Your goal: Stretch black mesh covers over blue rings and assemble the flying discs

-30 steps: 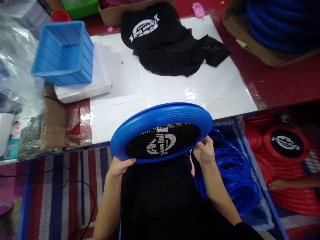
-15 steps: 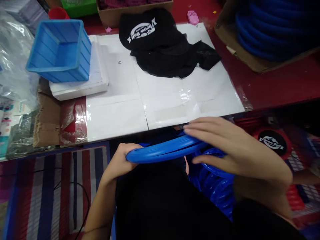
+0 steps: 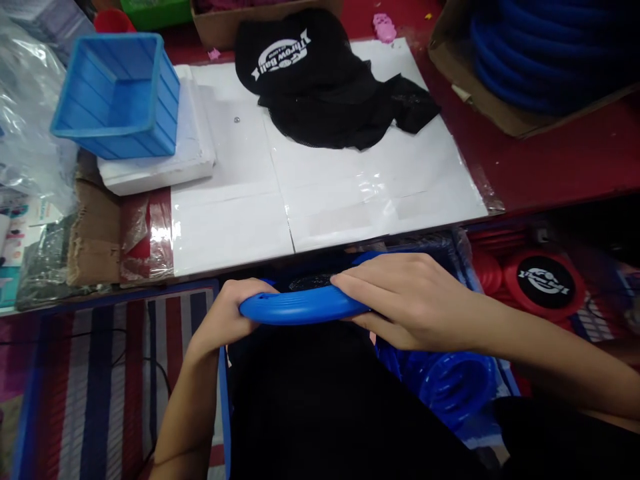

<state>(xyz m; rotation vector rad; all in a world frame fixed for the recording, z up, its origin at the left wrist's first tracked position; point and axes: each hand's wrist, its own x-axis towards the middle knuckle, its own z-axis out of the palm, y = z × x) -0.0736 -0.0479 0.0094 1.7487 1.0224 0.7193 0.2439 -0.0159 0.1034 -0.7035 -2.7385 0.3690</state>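
Just in front of the table edge, a blue plastic ring [image 3: 300, 307] is held close to my body, seen nearly edge-on. My left hand [image 3: 237, 308] grips its left end, fingers wrapped round the rim. At the other end my right hand [image 3: 395, 300] pinches the rim, fingers above and thumb below. Dark mesh [image 3: 313, 281] shows behind the near rim. On the white table covering [image 3: 340, 193] lies a pile of black mesh cloth pieces [image 3: 320, 87], the top one printed "Throw Ball".
A blue plastic bin [image 3: 115, 100] sits on a white box [image 3: 160, 175] at left. A carton [image 3: 500, 117] holds stacked blue rings [image 3: 530, 53] at right. Below are blue rings [image 3: 457, 383] in a crate and a red disc [image 3: 545, 283] with a black printed centre.
My right hand has come down and left to close on the ring's right end. The two rims seen apart earlier now look like one. My left hand has kept its grip.
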